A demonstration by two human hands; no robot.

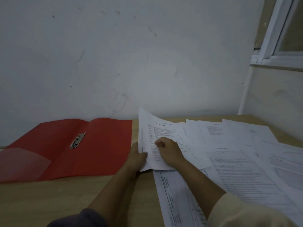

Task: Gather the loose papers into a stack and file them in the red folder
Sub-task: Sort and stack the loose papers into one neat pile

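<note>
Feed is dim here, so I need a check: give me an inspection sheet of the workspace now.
Surface: wooden table against a white wall.
Job's things: red folder open flat, clip showing; loose papers spread at right; one sheaf lifted.
Clutter: nothing seen.
Hands: left hand grips the sheaf's left edge; right hand lies curled on it, grip unclear.
Cables: nothing seen.
Surroundings: window frame at upper right.

A table [65, 197], a wall [114, 54] and a window [273, 30]
The brown wooden table is set against the white wall, which is marked with grey smudges. The window is seen top right.
</note>
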